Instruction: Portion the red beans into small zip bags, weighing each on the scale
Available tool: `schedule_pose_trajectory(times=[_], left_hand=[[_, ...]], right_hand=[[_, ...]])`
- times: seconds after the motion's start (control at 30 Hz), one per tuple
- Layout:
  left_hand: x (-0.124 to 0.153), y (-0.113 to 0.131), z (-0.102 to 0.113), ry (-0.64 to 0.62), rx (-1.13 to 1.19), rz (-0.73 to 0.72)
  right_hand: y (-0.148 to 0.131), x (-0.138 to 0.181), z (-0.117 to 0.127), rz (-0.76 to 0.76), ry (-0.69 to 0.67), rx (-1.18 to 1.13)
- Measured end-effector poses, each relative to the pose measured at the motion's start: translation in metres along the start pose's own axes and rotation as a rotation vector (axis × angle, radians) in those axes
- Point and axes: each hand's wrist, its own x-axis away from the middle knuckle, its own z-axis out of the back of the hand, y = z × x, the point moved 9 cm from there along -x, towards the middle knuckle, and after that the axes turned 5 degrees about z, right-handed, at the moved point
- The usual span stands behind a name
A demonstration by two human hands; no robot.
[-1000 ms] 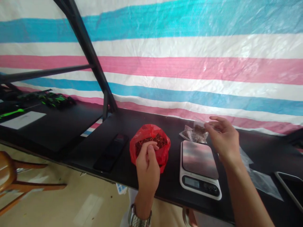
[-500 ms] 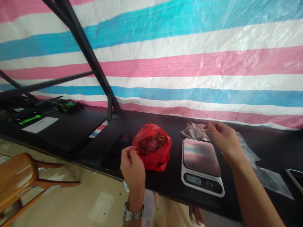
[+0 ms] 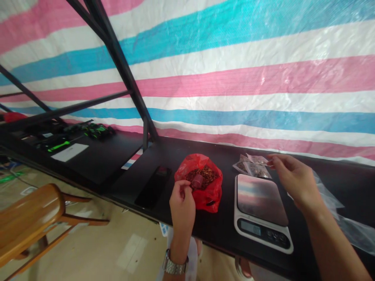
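Observation:
My left hand (image 3: pixel 183 205), wearing a metal watch, has its fingers curled over the near left rim of a red plastic bag (image 3: pixel 212 197). Whatever lies between those fingertips is hidden. Inside the bag are many small reddish-brown pieces (image 3: pixel 208 175) and a small translucent cup (image 3: pixel 197 181). My right hand (image 3: pixel 295 181) pinches the right edge of a small clear plastic bag (image 3: pixel 258 160), one of several lying together with bits inside. In front of these bags sits a white kitchen scale (image 3: pixel 260 208) with a bare metal plate and a lit display.
A black phone (image 3: pixel 154 187) lies left of the red bag. Clear plastic bags (image 3: pixel 356 230) are spread under and beside my right forearm. Farther left are a white sheet (image 3: pixel 70 152), a green-and-black toy car (image 3: pixel 99 131), a metal frame (image 3: pixel 125 74) and a wooden chair (image 3: pixel 32 210).
The view has shifted left, so the table's things appear farther right. My left fingertips have moved inward over the red bag's rim. My right hand stays by the small bags.

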Motion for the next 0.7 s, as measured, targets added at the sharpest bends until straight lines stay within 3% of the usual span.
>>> schedule_pose_trajectory(times=[0.17, 0.33, 0.5, 0.57, 0.7], left_hand=[[0.002, -0.001, -0.007, -0.066, -0.014, 0.001], [0.003, 0.001, -0.013, -0.132, -0.022, -0.034], [-0.001, 0.005, -0.006, -0.141, -0.019, -0.085], [-0.006, 0.010, 0.009, -0.090, -0.084, -0.142], [-0.018, 0.033, 0.059, 0.216, -0.496, -0.350]], right_hand=[[-0.003, 0.000, 0.004, 0.023, 0.061, 0.008], [-0.004, 0.000, 0.003, -0.048, 0.107, -0.004], [-0.010, 0.000, 0.001, -0.084, 0.149, -0.030], [-0.011, 0.000, 0.001, -0.067, 0.155, -0.029], [-0.013, 0.002, 0.003, -0.051, 0.155, 0.006]])
